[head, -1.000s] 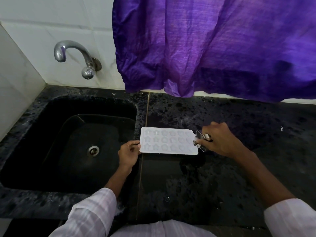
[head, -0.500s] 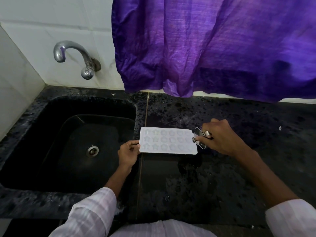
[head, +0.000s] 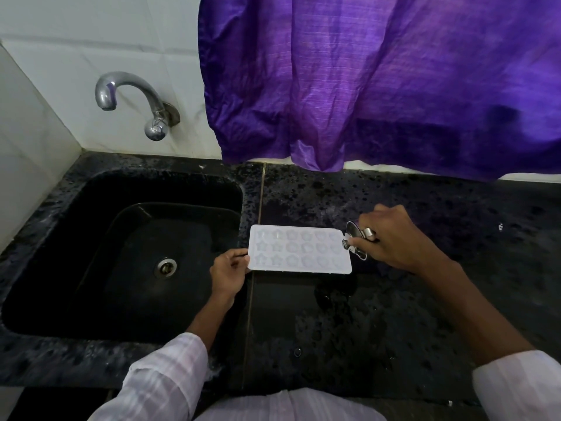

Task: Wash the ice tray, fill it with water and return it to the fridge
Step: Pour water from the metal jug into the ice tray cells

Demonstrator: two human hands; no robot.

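A white ice tray (head: 299,253) with star and round moulds is held flat over the black counter, just right of the sink. My left hand (head: 228,273) pinches its left edge between thumb and fingers. At the tray's right edge my right hand (head: 391,238) grips it with curled fingers, and a small shiny metal piece (head: 355,238) sits under those fingers. The black sink (head: 76,226) lies to the left, with its drain (head: 166,266) showing. A chrome tap (head: 133,100) juts from the tiled wall above the sink and no water runs from it.
A purple curtain (head: 379,86) hangs over the back of the speckled black counter (head: 364,314), reaching almost to its surface. White tiled walls close the left side and the back. The counter looks wet in front of me.
The tray and both hands have shifted slightly away from me. Both hands keep the same hold on it.
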